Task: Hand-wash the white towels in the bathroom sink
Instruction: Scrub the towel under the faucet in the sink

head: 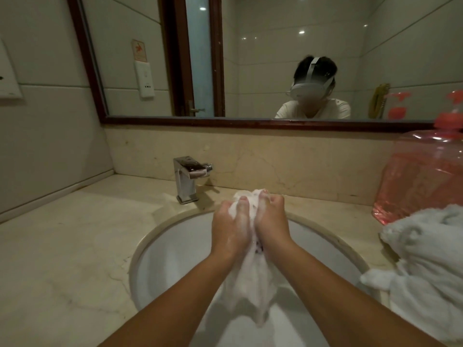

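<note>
A wet, soapy white towel [253,284] hangs over the round white sink [170,256]. My left hand [229,229] and my right hand [271,221] grip its bunched top end side by side, fingers curled round the cloth, suds on both. The towel's upper tip pokes out above my fingers, and its lower part dangles between my forearms into the basin. A second white towel [426,266] lies heaped on the counter at the right edge of the sink.
A square chrome tap [186,179] stands behind the sink at the left. A large pink pump bottle [421,176] sits on the beige marble counter [70,246] at the back right. A framed mirror [250,58] covers the wall above.
</note>
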A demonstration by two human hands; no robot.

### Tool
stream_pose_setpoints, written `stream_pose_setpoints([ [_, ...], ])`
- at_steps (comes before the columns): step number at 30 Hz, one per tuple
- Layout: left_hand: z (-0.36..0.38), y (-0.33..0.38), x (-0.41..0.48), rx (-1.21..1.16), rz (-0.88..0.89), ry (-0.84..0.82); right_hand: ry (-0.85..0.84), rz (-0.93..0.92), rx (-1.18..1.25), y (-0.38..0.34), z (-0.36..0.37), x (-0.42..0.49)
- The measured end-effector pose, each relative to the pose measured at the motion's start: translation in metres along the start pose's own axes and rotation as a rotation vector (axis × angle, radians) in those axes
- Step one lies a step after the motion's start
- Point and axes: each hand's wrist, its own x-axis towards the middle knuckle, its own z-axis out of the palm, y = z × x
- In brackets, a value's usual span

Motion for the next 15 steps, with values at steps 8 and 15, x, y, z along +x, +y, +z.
stream_pose_setpoints([
  [8,-0.004,0.004,0.005,0.026,0.087,0.058,-0.036,-0.053,-0.073,0.003,0.002,-0.009],
  [15,-0.009,-0.008,0.035,0.102,0.003,0.179,-0.245,-0.053,-0.13,0.014,0.004,-0.032],
])
